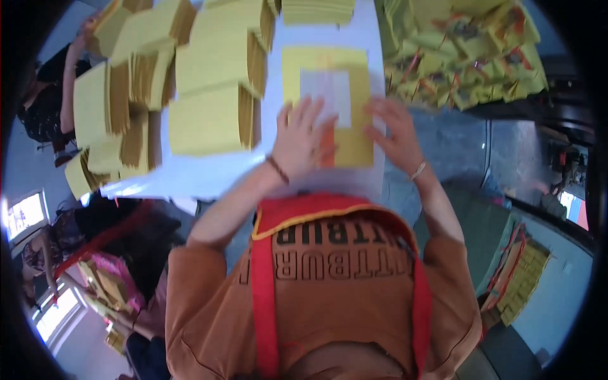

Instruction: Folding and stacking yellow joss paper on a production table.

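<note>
In front of me on the white table lies a yellow paper sheet point(359, 149) with a pale rectangle point(341, 88) on it and an orange strip down its middle. My left hand point(303, 134) rests over the sheet's left part, fingers spread, covering some of the pale rectangle and the strip. At the right edge of the paper is my right hand point(396, 130), its fingers apart and slightly bent, fingertips at the edge. Neither hand visibly grasps anything. Slight blur hides whether more sheets lie underneath.
Thick stacks of yellow paper point(206, 123) fill the table's left side, and another stack point(316, 11) sits at the far edge. A heap of crumpled yellow paper pieces point(443, 69) stands at the far right. Other people are at the left, one with an arm point(68, 95) by the stacks.
</note>
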Tool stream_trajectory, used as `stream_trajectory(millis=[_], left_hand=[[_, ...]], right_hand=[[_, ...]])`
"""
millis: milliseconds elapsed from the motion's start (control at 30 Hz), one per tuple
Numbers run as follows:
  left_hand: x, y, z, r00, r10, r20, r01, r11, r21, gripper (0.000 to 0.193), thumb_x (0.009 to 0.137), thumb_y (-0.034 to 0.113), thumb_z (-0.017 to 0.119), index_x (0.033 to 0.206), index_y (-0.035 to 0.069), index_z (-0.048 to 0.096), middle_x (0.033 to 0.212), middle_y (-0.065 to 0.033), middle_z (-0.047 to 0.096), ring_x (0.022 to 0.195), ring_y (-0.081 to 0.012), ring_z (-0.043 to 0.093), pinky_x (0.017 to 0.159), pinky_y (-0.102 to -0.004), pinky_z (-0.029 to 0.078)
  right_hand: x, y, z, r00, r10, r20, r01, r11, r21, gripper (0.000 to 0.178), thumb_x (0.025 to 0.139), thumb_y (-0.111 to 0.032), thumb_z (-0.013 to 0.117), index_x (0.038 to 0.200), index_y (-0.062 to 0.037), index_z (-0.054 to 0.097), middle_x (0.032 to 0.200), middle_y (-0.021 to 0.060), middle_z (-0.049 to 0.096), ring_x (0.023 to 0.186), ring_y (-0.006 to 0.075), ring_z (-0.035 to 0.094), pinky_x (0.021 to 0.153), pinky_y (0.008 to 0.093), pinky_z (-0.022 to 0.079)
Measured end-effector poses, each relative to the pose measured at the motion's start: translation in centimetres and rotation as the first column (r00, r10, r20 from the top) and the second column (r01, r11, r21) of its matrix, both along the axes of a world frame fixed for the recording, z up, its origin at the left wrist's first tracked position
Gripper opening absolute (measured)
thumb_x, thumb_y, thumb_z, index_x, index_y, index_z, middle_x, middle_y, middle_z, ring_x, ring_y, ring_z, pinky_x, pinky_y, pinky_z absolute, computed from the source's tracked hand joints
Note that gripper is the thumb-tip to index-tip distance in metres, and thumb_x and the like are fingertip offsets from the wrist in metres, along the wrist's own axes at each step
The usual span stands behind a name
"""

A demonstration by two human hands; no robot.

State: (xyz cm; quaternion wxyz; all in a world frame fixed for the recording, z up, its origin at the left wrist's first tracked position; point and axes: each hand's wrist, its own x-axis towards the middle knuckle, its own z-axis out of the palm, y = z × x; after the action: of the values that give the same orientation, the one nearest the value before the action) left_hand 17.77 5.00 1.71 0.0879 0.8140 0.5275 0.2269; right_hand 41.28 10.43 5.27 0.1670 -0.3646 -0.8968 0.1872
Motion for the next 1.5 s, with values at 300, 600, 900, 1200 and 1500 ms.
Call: stream_trajectory(millis=[300,600,900,1200,1500], left_hand=[[-1.4,-4.5,1.1,0.991,0.087,0.098,-0.095,0.991,0.089,0.074,0.073,0.051,0.065,0.135,0.019,0.040,0.144,-0.0183,0.024,0.133,-0.0387,0.019,0.104,-0.0535,0.010],[-1.0,-4.0,0.3,0.996,0.057,-0.065,-0.057,0.998,-0.004,0.072,0.074,0.054,0.062,0.135,0.023,0.039,0.144,-0.0201,0.021,0.131,-0.0449,0.015,0.099,-0.0627,0.015],[-1.0,-3.4,-0.3,0.995,0.055,0.084,-0.049,0.996,-0.069,0.068,0.076,0.049,0.064,0.131,0.015,0.045,0.139,-0.0259,0.027,0.123,-0.0484,0.028,0.102,-0.0535,0.025],[-1.5,-2.6,-0.1,0.995,0.073,-0.070,-0.073,0.997,0.004,0.070,0.072,0.058,0.062,0.130,0.022,0.047,0.139,-0.0163,0.033,0.121,-0.0435,0.033,0.094,-0.0519,0.033],[-1.3,-3.1,-0.3,0.998,0.057,-0.041,-0.058,0.998,-0.029,0.074,0.070,0.053,0.067,0.134,0.027,0.041,0.141,-0.0173,0.028,0.121,-0.0450,0.030,0.096,-0.0545,0.026]], right_hand=[[-0.8,-2.2,-5.3,0.616,-0.551,-0.563,0.181,0.795,-0.580,0.052,0.090,-0.024,0.053,0.137,-0.0087,0.036,0.142,0.0120,0.033,0.129,0.0246,0.032,0.105,0.0372,0.027],[-1.3,-0.7,-6.1,0.717,-0.468,-0.516,0.159,0.831,-0.533,0.050,0.094,-0.019,0.042,0.139,-0.0033,0.029,0.147,0.0114,0.024,0.138,0.0205,0.016,0.109,0.0311,0.016],[-2.0,-1.2,-6.7,0.782,-0.425,-0.455,0.118,0.818,-0.563,0.050,0.094,-0.021,0.043,0.140,-0.0055,0.029,0.149,0.0133,0.018,0.138,0.0250,0.016,0.110,0.0332,0.016],[-0.8,-1.0,-4.8,0.951,-0.111,-0.290,0.091,0.993,-0.081,0.044,0.082,-0.028,0.060,0.123,-0.0119,0.054,0.133,0.0103,0.046,0.132,0.0309,0.030,0.105,0.0429,0.023],[-0.9,-1.1,-6.1,0.928,-0.055,-0.368,0.055,0.998,-0.009,0.039,0.080,-0.028,0.064,0.116,-0.0140,0.060,0.133,0.0082,0.046,0.130,0.0340,0.031,0.104,0.0441,0.027]])
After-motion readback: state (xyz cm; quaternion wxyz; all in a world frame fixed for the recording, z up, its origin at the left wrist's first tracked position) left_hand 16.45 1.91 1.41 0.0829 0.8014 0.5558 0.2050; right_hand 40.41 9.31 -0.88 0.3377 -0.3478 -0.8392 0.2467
